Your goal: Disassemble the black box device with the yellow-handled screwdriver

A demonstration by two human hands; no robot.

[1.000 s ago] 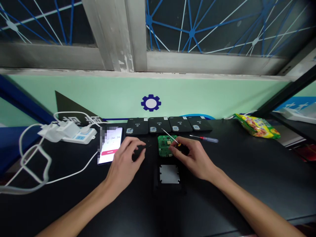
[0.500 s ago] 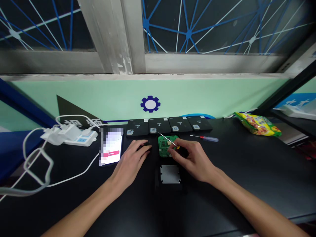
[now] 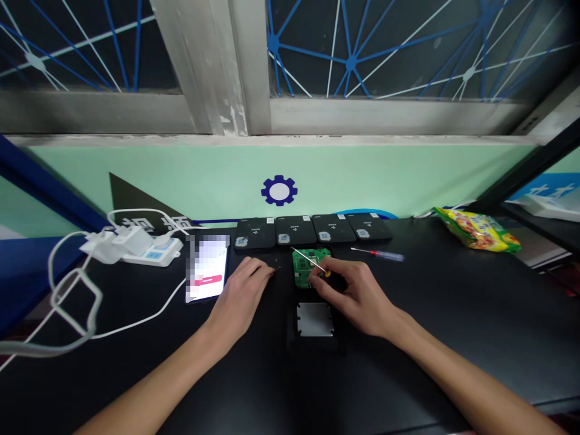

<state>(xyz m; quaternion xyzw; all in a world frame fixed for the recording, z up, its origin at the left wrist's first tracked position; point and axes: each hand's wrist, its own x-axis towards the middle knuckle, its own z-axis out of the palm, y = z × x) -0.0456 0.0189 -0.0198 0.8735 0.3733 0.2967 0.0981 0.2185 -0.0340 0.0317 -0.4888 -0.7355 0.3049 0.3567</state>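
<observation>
My right hand grips a screwdriver with a yellow part near the fingers; its thin metal shaft slants up and left across a green circuit board. The board sits in a black case, and the right fingertips are at its right edge. My left hand rests on the table left of the board, its fingers drawn together. Whatever is between those fingertips is hidden or too small to make out. Tiny dark pieces, perhaps screws, lie just beyond them. A silver metal plate in a black part lies nearer me.
Several flat black boxes line the wall. A second screwdriver with a clear handle lies right of the board, a snack bag farther right. At left are a lit phone, a white power strip and loose white cables.
My left fingers have closed together and drawn back slightly, uncovering the tiny dark pieces. My right hand keeps the screwdriver in nearly the same pose. The whole view has shifted slightly.
</observation>
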